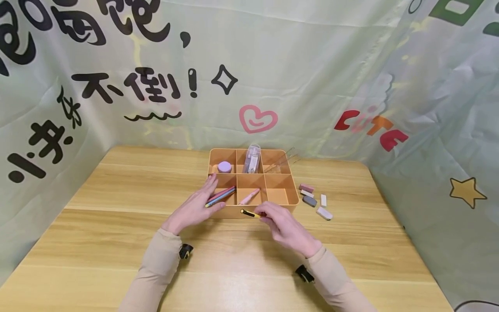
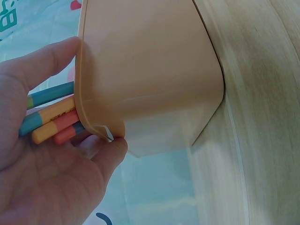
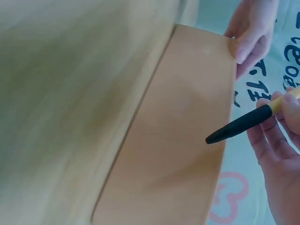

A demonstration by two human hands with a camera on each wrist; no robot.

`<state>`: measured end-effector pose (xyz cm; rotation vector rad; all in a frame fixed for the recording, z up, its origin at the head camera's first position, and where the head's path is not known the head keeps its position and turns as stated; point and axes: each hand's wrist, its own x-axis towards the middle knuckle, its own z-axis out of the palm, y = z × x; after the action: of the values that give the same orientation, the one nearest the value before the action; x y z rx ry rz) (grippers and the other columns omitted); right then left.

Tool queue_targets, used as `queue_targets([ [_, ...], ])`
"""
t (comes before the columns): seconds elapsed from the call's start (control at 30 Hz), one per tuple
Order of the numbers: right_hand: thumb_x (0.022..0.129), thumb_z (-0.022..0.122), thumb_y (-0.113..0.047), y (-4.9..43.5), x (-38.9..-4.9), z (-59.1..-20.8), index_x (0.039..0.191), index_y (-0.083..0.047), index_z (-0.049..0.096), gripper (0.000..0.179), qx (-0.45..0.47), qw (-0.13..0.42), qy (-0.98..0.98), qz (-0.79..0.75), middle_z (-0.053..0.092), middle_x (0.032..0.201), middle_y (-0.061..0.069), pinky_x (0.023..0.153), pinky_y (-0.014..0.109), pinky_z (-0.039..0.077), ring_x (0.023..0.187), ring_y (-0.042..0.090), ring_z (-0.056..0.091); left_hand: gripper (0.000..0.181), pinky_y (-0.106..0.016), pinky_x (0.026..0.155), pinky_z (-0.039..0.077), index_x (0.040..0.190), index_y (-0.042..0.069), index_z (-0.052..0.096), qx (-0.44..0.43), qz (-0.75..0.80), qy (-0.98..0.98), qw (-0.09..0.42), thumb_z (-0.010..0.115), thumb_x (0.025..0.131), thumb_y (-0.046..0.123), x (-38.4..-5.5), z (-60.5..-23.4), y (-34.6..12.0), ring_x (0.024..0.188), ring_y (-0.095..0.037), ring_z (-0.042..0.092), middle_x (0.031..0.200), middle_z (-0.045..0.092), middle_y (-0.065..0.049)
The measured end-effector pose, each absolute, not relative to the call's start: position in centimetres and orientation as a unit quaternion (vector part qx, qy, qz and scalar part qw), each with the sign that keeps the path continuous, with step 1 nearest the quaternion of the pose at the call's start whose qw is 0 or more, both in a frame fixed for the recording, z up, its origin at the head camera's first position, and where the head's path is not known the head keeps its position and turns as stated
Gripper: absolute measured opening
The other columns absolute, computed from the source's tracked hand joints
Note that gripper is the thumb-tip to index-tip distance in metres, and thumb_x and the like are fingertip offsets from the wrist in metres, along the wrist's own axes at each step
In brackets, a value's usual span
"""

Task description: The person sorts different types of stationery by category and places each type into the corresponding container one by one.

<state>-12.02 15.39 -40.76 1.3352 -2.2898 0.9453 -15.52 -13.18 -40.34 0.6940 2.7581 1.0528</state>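
A tan six-compartment organizer box (image 1: 223, 212) stands on the table. My left hand (image 1: 196, 205) holds its front left corner, with thumb and fingers around the rim (image 2: 80, 70). Several colourful pens (image 1: 220, 197) lean in the front left compartment, their ends sticking out beside that palm. Just before the box front, my right hand (image 1: 286, 225) pinches a yellow pen with a black end (image 3: 239, 124), apart from the box. A pink pen (image 1: 250, 196) lies slanted in the front middle compartment. A purple round item (image 1: 224, 167) and a clear purple-tinted case (image 1: 252, 159) occupy back compartments.
Thin clear strips (image 1: 281, 159) lean in the back right compartment. Right of the box lie several small blocks that look like erasers, among them a dark grey one (image 1: 309, 201) and a pale one (image 1: 324, 213). A printed cloth (image 1: 312, 78) hangs around the wooden table (image 1: 128, 203).
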Motion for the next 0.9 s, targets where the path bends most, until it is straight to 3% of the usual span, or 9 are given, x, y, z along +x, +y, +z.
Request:
queue_targets([
  [0.27, 0.086, 0.062, 0.019, 15.6, -12.2, -39.4, 0.108, 0.001, 0.061, 0.028, 0.466, 0.211, -0.776, 0.369, 0.067, 0.096, 0.010, 0.077, 0.018, 0.053, 0.082, 0.016, 0.062, 0.084, -0.055, 0.126, 0.019, 0.159, -0.003, 0.014, 0.229, 0.344, 0.909, 0.058, 0.059, 0.101, 0.037, -15.4, -40.3, -13.2, 0.158, -0.035, 0.008, 0.170, 0.002, -0.016],
  [0.5, 0.087, 0.063, 0.018, 15.5, -12.7, -37.7, 0.107, 0.005, 0.061, 0.024, 0.468, 0.256, -0.751, 0.389, 0.067, 0.093, 0.013, 0.079, 0.025, 0.054, 0.084, 0.019, 0.064, 0.083, -0.055, 0.126, 0.018, 0.159, -0.004, 0.015, 0.232, 0.339, 0.910, 0.057, 0.059, 0.101, 0.037, -15.4, -40.3, -13.3, 0.158, -0.036, 0.008, 0.170, 0.002, -0.017],
  [0.6, 0.095, 0.060, 0.008, 15.4, -13.0, -37.1, 0.107, 0.007, 0.061, 0.012, 0.465, 0.273, -0.741, 0.401, 0.067, 0.092, 0.015, 0.078, 0.027, 0.054, 0.083, 0.021, 0.064, 0.083, -0.054, 0.126, 0.018, 0.158, -0.004, 0.016, 0.232, 0.340, 0.910, 0.058, 0.058, 0.101, 0.038, -15.4, -40.4, -13.3, 0.158, -0.035, 0.008, 0.170, 0.001, -0.017],
  [0.7, 0.098, 0.059, 0.001, 15.4, -13.4, -36.7, 0.107, 0.008, 0.061, 0.012, 0.453, 0.286, -0.743, 0.402, 0.067, 0.093, 0.017, 0.079, 0.026, 0.055, 0.084, 0.025, 0.065, 0.083, -0.055, 0.126, 0.018, 0.158, -0.005, 0.016, 0.233, 0.341, 0.909, 0.055, 0.059, 0.101, 0.037, -15.4, -40.3, -13.3, 0.158, -0.036, 0.008, 0.170, 0.002, -0.017],
  [0.9, 0.085, 0.065, 0.019, 15.2, -14.5, -36.7, 0.109, 0.005, 0.061, 0.028, 0.433, 0.281, -0.757, 0.400, 0.068, 0.095, 0.017, 0.082, 0.025, 0.055, 0.087, 0.027, 0.067, 0.083, -0.055, 0.126, 0.018, 0.159, -0.004, 0.016, 0.231, 0.344, 0.909, 0.055, 0.059, 0.101, 0.037, -15.4, -40.3, -13.3, 0.158, -0.036, 0.008, 0.170, 0.002, -0.017],
])
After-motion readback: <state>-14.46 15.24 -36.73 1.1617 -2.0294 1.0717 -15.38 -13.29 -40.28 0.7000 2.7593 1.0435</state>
